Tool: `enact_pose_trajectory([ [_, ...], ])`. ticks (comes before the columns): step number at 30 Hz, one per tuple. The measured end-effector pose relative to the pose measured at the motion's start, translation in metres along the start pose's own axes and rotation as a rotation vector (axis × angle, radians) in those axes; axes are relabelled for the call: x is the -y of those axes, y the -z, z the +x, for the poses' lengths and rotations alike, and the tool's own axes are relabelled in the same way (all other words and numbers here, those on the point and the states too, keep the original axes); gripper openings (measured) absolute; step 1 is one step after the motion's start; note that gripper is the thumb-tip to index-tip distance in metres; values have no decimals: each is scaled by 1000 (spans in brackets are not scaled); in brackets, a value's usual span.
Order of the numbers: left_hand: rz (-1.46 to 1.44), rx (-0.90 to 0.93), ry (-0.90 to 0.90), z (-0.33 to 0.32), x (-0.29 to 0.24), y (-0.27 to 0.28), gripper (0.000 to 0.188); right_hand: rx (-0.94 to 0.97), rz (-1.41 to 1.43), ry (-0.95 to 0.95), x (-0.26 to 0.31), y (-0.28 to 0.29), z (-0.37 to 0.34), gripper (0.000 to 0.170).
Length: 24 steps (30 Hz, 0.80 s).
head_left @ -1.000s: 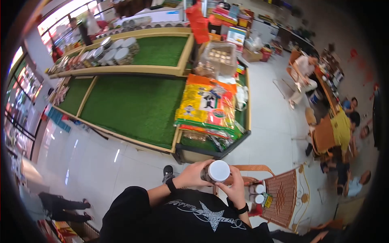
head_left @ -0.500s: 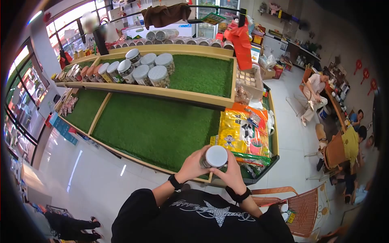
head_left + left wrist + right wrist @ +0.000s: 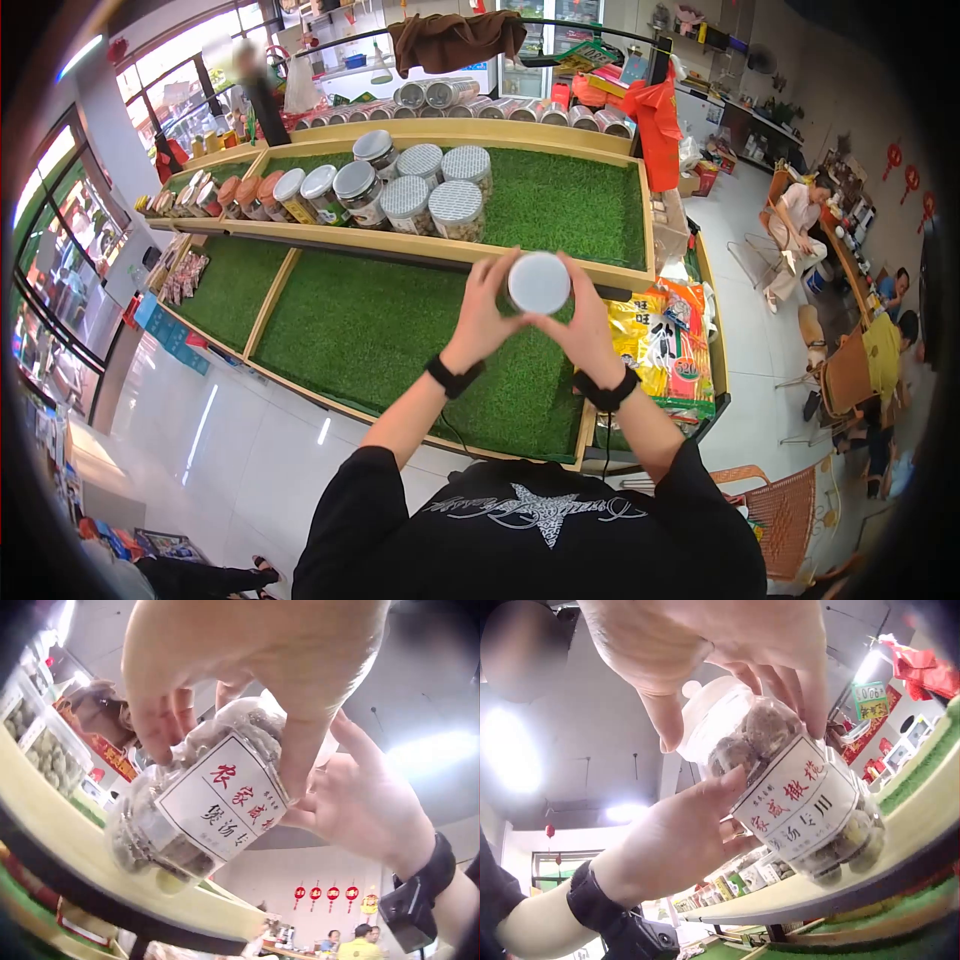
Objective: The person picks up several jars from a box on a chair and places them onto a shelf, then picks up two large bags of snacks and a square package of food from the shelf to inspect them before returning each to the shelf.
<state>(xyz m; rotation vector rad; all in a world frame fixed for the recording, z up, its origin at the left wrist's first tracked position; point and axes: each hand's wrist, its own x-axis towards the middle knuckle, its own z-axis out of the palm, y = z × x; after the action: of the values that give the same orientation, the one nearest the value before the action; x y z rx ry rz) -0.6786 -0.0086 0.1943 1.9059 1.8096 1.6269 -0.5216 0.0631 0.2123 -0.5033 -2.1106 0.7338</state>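
Both hands grip one clear jar with a white lid (image 3: pixel 539 283), held over the front rail of the raised green shelf. The left hand (image 3: pixel 482 312) curls round its left side and the right hand (image 3: pixel 587 325) round its right. In the left wrist view the jar's white label (image 3: pixel 225 796) carries red and black characters; dark round pieces fill the jar in the right wrist view (image 3: pixel 759 729). Its base is close to the wooden rail (image 3: pixel 922 825); whether they touch I cannot tell. Left of the hands stand several lidded jars (image 3: pixel 405 200) on the upper shelf.
Green turf (image 3: pixel 570 205) covers the upper shelf right of the jars, with a lower turf tier (image 3: pixel 400 325) in front. Snack bags (image 3: pixel 665 350) lie at the lower right. A red bag (image 3: pixel 655 130) hangs at the corner; a wicker chair (image 3: pixel 795 515) and seated people are at the right.
The hands have carried the jar forward from near the body, over the lower tier, to the upper shelf's front rail. The head view has shifted, and the shelves appear closer.
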Motion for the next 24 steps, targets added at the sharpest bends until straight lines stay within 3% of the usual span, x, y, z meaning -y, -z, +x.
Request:
enact_pose_trajectory([
  [2,-180,-55,29,26,11,8,84,-29,-9,50,-1,-7,33,82],
  [4,-84,-132,-44,49,35,6,82,-115,0,144,-12,-19,66,81],
  [6,-113,-271,61,64,62,-1,80,-160,-8,170,-23,-37,96,80],
  [8,-66,-253,100,64,70,-5,76,-201,-21,189,-42,-53,116,79],
  [10,-34,-120,232,53,84,-11,72,-86,-147,79,-63,-70,129,78],
  [12,-20,-59,220,37,89,-12,71,-191,-197,113,-70,-74,137,76],
  [14,-32,93,413,29,84,-11,71,-94,-240,-16,-66,-67,147,75],
  [21,-32,95,423,29,93,-16,71,48,-369,-156,-49,-54,153,71],
  [24,-72,121,455,26,85,-21,71,92,-189,-188,-57,-57,142,77],
])
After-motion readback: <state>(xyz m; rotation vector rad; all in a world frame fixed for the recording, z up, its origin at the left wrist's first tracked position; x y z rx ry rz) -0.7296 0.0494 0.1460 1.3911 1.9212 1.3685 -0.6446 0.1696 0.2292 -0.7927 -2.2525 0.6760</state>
